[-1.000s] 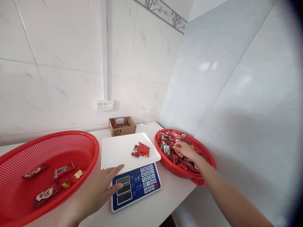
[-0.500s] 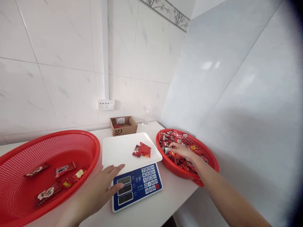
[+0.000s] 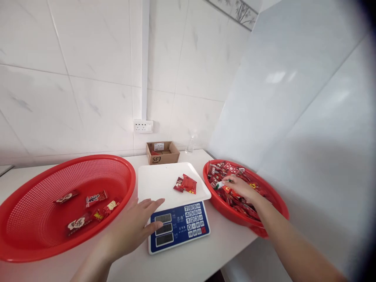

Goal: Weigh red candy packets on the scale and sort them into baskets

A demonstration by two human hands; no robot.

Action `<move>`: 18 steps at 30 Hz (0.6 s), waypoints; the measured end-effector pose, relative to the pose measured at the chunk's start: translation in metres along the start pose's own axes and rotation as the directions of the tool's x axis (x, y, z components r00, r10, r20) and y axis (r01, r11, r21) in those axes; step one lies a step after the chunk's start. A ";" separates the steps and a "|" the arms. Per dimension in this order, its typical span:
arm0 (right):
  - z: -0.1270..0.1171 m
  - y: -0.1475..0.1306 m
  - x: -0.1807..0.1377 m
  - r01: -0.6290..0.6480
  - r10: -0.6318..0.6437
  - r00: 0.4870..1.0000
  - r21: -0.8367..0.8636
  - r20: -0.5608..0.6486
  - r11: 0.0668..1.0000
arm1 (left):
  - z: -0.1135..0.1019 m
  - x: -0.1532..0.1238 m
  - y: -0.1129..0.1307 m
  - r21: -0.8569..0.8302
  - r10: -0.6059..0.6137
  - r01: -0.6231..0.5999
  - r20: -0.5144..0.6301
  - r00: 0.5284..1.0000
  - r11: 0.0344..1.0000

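A blue electronic scale (image 3: 179, 226) with a white weighing pan (image 3: 160, 183) stands mid-counter; a few red snack packets (image 3: 185, 183) lie on the pan. My left hand (image 3: 133, 228) rests flat, fingers spread, on the counter against the scale's front left corner. My right hand (image 3: 239, 186) reaches into the right red basket (image 3: 273, 196), which is full of red packets, and its fingers pinch a green-and-white packet (image 3: 219, 185).
A large red mesh basket (image 3: 117, 164) on the left holds several packets (image 3: 88, 207). A small open cardboard box (image 3: 162, 153) and a clear bottle (image 3: 191, 143) stand by the tiled wall under a white socket (image 3: 143, 126). The counter edge runs near me.
The camera has turned left, so everything sits further right in view. My right hand has shifted slightly among the packets. My left hand keeps its place by the scale.
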State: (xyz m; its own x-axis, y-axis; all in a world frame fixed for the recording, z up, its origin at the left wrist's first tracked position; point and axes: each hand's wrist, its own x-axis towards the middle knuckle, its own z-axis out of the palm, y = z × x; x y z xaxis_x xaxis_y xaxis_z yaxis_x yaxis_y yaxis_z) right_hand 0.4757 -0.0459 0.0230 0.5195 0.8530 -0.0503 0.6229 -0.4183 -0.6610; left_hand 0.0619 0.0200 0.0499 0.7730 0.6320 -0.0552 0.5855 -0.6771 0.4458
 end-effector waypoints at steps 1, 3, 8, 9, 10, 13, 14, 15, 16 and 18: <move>-0.001 -0.004 0.002 0.009 -0.011 0.998 -0.031 -0.067 0.999 | 0.000 0.000 0.000 -0.003 -0.001 0.001 0.004 1.000 1.000; -0.002 -0.016 0.005 0.045 -0.055 0.983 -0.066 -0.174 0.997 | -0.001 -0.001 0.001 -0.011 0.001 -0.001 0.015 1.000 1.000; 0.021 -0.064 -0.003 0.199 -0.182 0.968 0.085 -0.175 0.976 | 0.000 -0.001 0.001 -0.039 0.006 -0.006 0.008 1.000 0.999; 0.031 -0.077 -0.007 0.229 -0.211 0.968 0.136 -0.134 0.964 | 0.000 -0.001 0.001 -0.043 0.011 -0.010 0.005 1.000 0.999; 0.042 -0.090 -0.011 0.263 -0.253 0.964 0.165 -0.083 0.951 | 0.001 -0.001 0.000 -0.045 0.019 -0.019 0.004 1.000 0.999; 0.076 -0.126 -0.020 0.332 -0.342 0.938 0.140 0.059 0.933 | 0.002 -0.001 0.000 -0.042 0.047 -0.047 0.007 0.999 0.998; 0.086 -0.136 -0.022 0.365 -0.375 0.923 0.111 0.091 0.924 | 0.002 -0.002 0.000 -0.039 0.054 -0.054 0.008 0.999 0.998; 0.094 -0.144 -0.023 0.398 -0.405 0.906 0.076 0.124 0.914 | 0.002 -0.002 -0.001 -0.036 0.059 -0.058 0.006 0.998 0.998; 0.101 -0.149 -0.023 0.438 -0.438 0.889 0.027 0.138 0.898 | 0.001 -0.003 -0.001 -0.033 0.061 -0.061 0.001 0.998 0.998; 0.108 -0.152 -0.021 0.510 -0.499 0.860 -0.117 0.109 0.852 | 0.000 -0.004 -0.002 -0.029 0.066 -0.066 -0.017 0.998 0.997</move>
State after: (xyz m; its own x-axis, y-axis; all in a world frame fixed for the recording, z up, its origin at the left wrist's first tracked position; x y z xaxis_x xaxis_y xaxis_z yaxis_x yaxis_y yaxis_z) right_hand 0.3069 0.0334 0.0436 0.0719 0.9761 0.2049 0.8641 0.0416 -0.5016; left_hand 0.0578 0.0192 0.0489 0.8056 0.5923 -0.0110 0.5258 -0.7063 0.4739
